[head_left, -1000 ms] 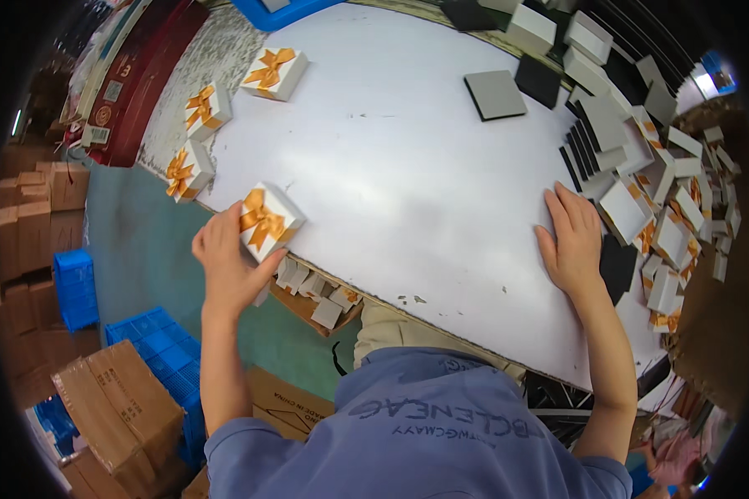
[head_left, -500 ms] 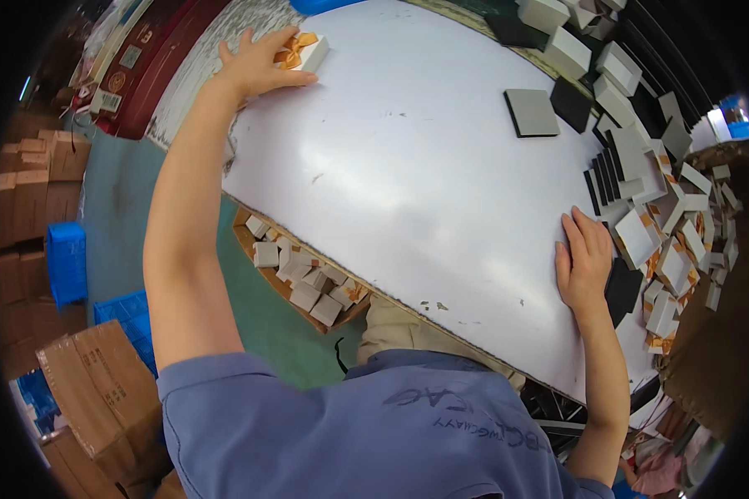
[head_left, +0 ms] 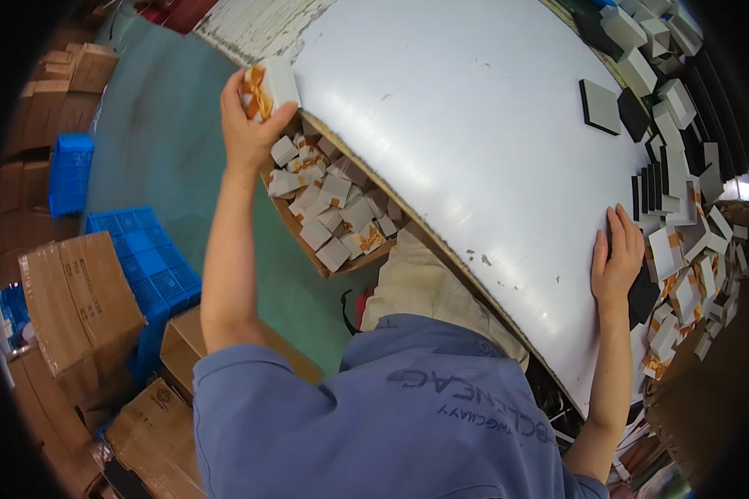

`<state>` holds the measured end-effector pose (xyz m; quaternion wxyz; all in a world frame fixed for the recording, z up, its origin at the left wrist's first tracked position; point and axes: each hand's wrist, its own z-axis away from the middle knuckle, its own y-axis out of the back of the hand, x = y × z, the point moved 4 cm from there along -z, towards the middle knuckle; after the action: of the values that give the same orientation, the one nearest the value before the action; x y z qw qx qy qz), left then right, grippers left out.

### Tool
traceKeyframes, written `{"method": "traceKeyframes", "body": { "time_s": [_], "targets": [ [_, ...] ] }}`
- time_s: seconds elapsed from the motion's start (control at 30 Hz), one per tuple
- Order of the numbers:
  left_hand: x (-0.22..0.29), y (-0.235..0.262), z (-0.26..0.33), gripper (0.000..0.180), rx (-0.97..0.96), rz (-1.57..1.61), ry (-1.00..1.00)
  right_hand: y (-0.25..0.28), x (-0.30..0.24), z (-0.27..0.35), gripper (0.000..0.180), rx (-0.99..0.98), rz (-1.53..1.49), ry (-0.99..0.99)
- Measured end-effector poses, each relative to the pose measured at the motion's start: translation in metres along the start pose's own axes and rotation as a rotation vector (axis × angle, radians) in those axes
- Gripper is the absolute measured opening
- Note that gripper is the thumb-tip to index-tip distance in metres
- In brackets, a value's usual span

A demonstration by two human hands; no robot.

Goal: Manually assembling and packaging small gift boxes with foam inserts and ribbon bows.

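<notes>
My left hand (head_left: 248,125) is closed around a small white gift box (head_left: 280,86) with an orange ribbon bow (head_left: 258,93). It holds the box at the table's left edge, just above a carton (head_left: 287,218) on the floor full of similar white boxes (head_left: 324,212). My right hand (head_left: 617,258) lies flat with fingers stretched on the right part of the white tabletop (head_left: 449,141), holding nothing. Beside it are a dark flat piece (head_left: 642,298) and a row of black-edged pieces (head_left: 653,190). A grey square lid (head_left: 600,106) lies farther off.
White box parts and ribboned boxes (head_left: 686,291) are heaped along the table's right side. To the left on the green floor (head_left: 162,108) stand brown cartons (head_left: 83,303), a blue crate (head_left: 146,258) and a stack of boxes (head_left: 50,125). The table edge runs diagonally before me.
My left hand has lifted the ribboned box off the far left tabletop and brought it nearer, to the table edge by the carton. The view has shifted left; my right hand still rests on the table.
</notes>
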<state>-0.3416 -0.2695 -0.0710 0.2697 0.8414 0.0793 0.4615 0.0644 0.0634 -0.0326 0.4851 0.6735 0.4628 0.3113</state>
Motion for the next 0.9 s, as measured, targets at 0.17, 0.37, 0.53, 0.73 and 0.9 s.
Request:
{"method": "traceKeyframes", "body": {
  "time_s": [0.17,0.37,0.53,0.73,0.9],
  "targets": [
    [-0.068,-0.022,0.104,0.091,-0.057,0.187,0.254,-0.003,0.001,0.001,0.033,-0.011,0.024,0.007],
    [-0.130,-0.040,0.235,0.085,-0.287,-0.017,0.625,-0.007,-0.003,0.003,0.032,-0.030,0.034,0.039],
    [-0.197,-0.046,0.343,0.077,-0.182,-0.318,0.804,0.008,0.002,0.008,0.033,-0.009,0.078,0.018],
    [-0.208,-0.082,0.438,0.048,-0.267,0.527,1.425,-0.017,0.006,0.008,0.034,0.020,0.035,-0.012],
    [-0.161,-0.071,0.377,0.065,-0.393,0.086,1.279,0.004,0.024,0.003,0.036,-0.032,0.182,-0.001]
  ]
}}
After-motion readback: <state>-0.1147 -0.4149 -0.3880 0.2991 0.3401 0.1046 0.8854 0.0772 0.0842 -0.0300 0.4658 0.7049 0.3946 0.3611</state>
